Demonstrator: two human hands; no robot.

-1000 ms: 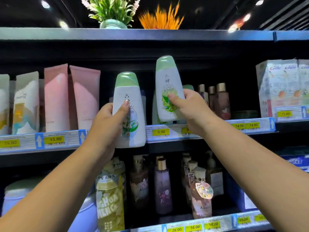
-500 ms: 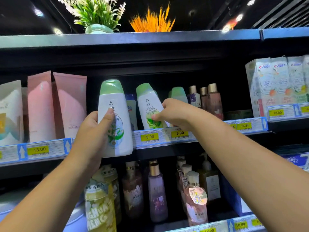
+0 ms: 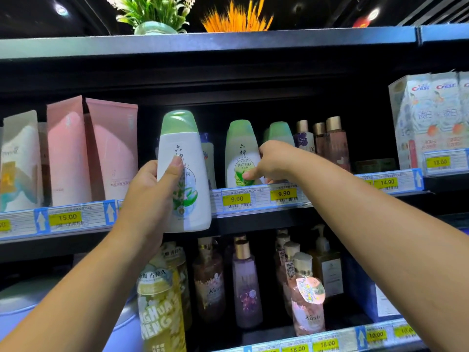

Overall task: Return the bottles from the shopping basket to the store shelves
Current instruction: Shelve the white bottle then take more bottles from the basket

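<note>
Presently gripping white green-capped bottle [image 3: 184, 171] in left hand [image 3: 149, 199], thumb across label, fingers round left side. Held upright in front of shelf edge [image 3: 261, 203], base below price rail, not on shelf. Clasping second matching bottle [image 3: 239, 153] with right hand [image 3: 273, 161], thumb on lower label, fingers curled round right side. Standing upright on shelf above 9.90 tag [image 3: 237, 198], just beside third green-capped bottle [image 3: 279, 132]. Left of held bottle, pink tubes [image 3: 111, 148] standing on same shelf level.
</note>
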